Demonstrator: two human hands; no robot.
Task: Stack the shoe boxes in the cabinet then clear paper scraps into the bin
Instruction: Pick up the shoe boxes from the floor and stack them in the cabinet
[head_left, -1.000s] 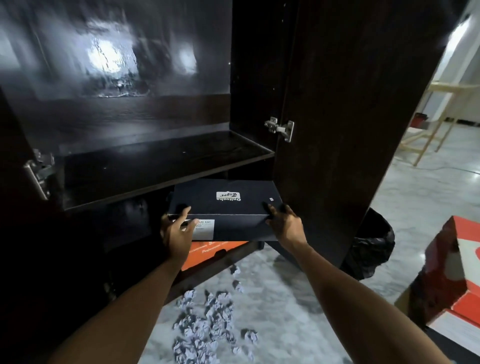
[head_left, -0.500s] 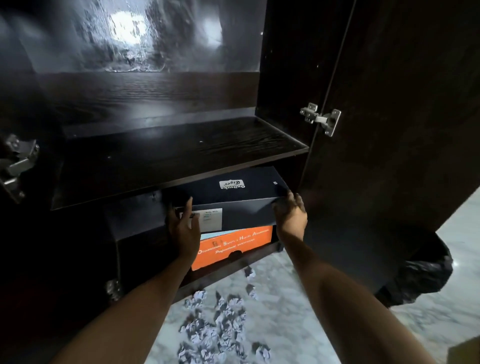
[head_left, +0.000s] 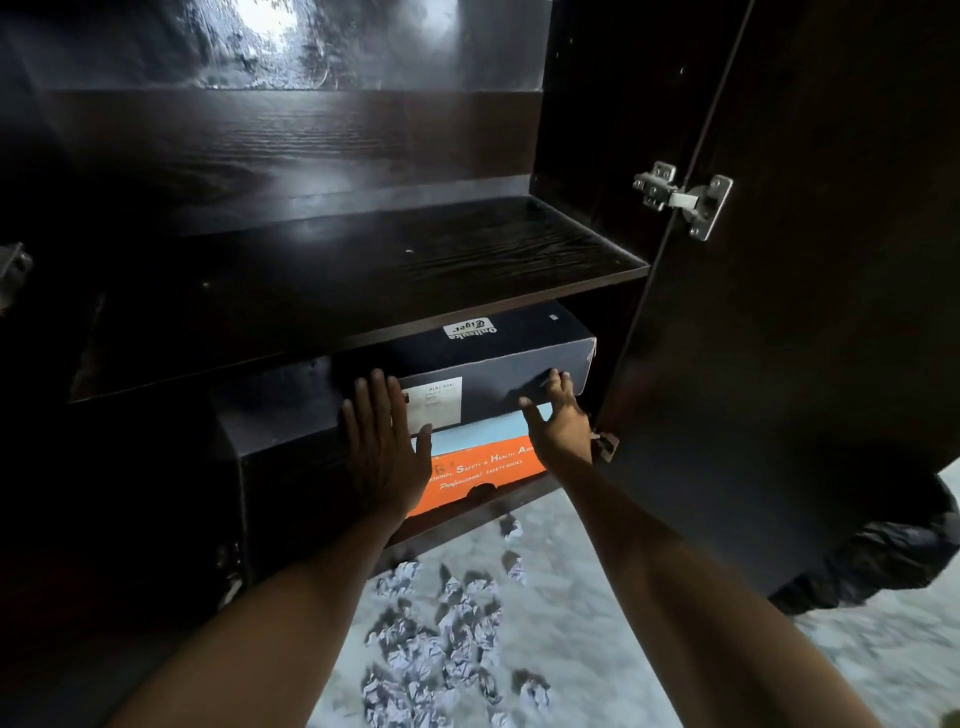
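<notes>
Two shoe boxes are stacked in the lower compartment of the dark wood cabinet (head_left: 322, 156) right now, under the middle shelf (head_left: 363, 280). The navy box (head_left: 498, 358) sits on top of the orange box (head_left: 483, 467), with its white end label facing out toward the person.

Both hands are flat against the near face of the stack. The left hand (head_left: 387, 441) has its fingers straight and spread, palm pressed on the left end of the navy box and overlapping the orange one below. The right hand (head_left: 558, 421) is also opened out, fingertips touching the lower right edge of the navy box, not gripping anything.

Down on the marble floor (head_left: 597, 623), just in front of the cabinet, there's a pile of crumpled paper scraps (head_left: 441, 639), with a couple of loose ones nearer the cabinet base. The cabinet door (head_left: 805, 312) hangs open on the right with its metal hinge (head_left: 683, 197) showing, and a black bin bag (head_left: 878, 561) pokes out from behind the door's lower edge.
</notes>
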